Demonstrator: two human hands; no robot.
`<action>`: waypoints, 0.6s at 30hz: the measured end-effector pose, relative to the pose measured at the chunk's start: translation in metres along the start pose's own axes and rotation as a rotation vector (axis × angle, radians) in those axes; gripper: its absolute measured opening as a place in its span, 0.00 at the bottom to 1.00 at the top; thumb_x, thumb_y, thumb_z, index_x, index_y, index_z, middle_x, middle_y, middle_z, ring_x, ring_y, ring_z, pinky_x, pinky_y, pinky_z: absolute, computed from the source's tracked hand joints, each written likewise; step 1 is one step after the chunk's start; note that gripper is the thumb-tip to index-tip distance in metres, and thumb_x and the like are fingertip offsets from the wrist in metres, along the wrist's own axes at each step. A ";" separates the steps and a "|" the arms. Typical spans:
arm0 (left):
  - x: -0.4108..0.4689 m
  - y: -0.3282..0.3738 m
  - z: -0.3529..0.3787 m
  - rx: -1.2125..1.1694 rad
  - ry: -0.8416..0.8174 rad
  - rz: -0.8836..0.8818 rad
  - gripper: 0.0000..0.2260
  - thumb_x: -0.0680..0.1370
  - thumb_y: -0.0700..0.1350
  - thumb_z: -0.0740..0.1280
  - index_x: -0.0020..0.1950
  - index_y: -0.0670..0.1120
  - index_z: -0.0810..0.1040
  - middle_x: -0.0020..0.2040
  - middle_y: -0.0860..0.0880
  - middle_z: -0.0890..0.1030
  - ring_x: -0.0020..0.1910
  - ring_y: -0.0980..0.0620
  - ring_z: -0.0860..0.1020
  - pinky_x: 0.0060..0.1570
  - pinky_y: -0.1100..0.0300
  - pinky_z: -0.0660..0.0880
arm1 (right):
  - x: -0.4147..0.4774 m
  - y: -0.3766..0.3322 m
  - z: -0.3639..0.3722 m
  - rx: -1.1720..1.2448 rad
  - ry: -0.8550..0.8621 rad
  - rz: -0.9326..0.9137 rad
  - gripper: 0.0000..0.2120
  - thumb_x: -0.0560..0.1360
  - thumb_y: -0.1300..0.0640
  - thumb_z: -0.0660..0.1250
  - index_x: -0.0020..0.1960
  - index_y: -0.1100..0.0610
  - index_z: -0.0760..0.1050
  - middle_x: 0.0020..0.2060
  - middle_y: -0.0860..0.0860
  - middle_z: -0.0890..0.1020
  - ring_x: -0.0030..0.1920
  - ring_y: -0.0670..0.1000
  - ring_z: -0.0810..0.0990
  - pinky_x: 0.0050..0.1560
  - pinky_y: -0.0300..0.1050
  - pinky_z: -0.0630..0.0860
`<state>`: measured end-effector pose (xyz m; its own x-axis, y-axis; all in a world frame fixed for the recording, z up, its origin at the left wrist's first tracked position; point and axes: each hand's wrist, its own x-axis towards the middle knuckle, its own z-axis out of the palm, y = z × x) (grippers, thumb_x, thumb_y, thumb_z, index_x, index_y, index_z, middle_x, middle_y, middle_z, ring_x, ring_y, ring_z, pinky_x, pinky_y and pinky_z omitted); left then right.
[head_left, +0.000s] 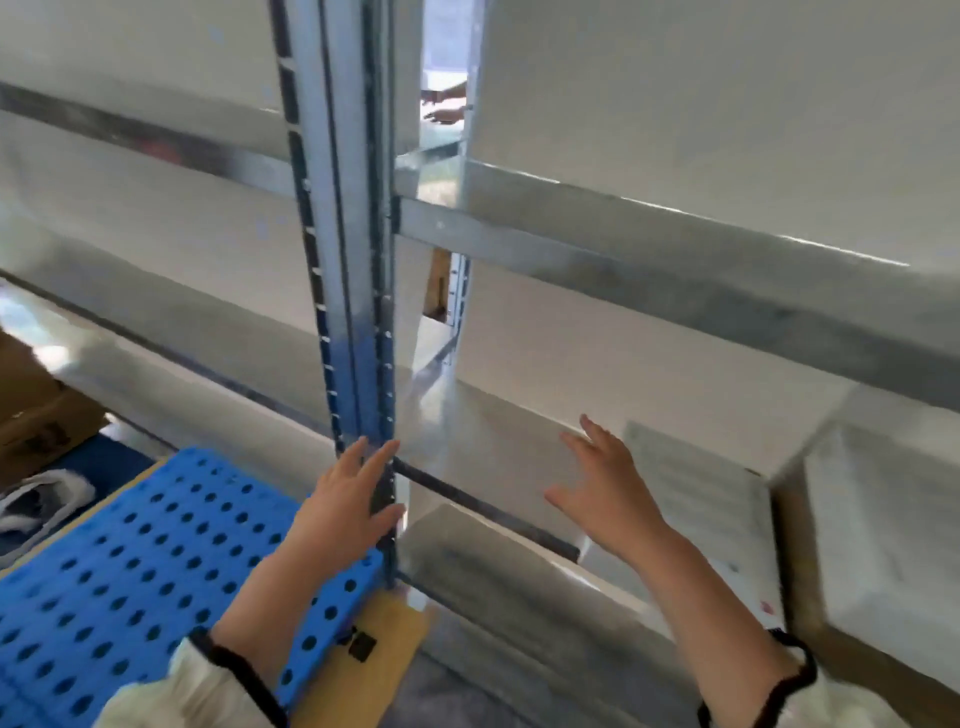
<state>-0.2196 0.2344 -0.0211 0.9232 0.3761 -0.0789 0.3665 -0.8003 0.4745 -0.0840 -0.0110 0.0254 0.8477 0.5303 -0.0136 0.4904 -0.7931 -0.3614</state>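
Hands both reach toward a metal rack with fingers straight and spread, gripping nothing. The left hand (348, 499) lies against the foot of the slotted upright (343, 260), above the right edge of a blue perforated panel (130, 571), though blur hides whether it truly touches. The right hand (608, 493) hovers over the front edge of the lower shelf (498, 441), just beside a flat white box (701, 499) lying toward the shelf's right end.
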 end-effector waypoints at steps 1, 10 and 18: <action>0.009 0.024 0.010 -0.007 -0.019 0.039 0.34 0.78 0.54 0.64 0.77 0.60 0.47 0.78 0.50 0.49 0.75 0.45 0.57 0.70 0.50 0.62 | -0.007 0.021 -0.009 0.017 0.021 0.040 0.33 0.74 0.45 0.67 0.74 0.50 0.59 0.77 0.49 0.52 0.75 0.53 0.51 0.73 0.48 0.54; 0.062 0.189 0.108 0.037 -0.206 0.334 0.34 0.78 0.54 0.64 0.77 0.60 0.47 0.78 0.50 0.50 0.73 0.43 0.61 0.67 0.49 0.65 | -0.057 0.149 -0.033 0.151 0.068 0.312 0.31 0.75 0.46 0.66 0.74 0.50 0.59 0.76 0.50 0.53 0.75 0.53 0.51 0.72 0.48 0.54; 0.077 0.240 0.164 0.238 -0.459 0.409 0.40 0.73 0.64 0.65 0.77 0.61 0.44 0.79 0.51 0.45 0.73 0.45 0.62 0.67 0.49 0.67 | -0.064 0.195 0.000 0.277 0.027 0.551 0.25 0.74 0.47 0.62 0.68 0.54 0.63 0.74 0.52 0.53 0.73 0.58 0.50 0.73 0.56 0.55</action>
<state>-0.0419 -0.0060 -0.0569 0.9296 -0.1757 -0.3239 -0.0578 -0.9376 0.3429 -0.0431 -0.1996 -0.0444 0.9681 0.0541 -0.2447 -0.0889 -0.8388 -0.5371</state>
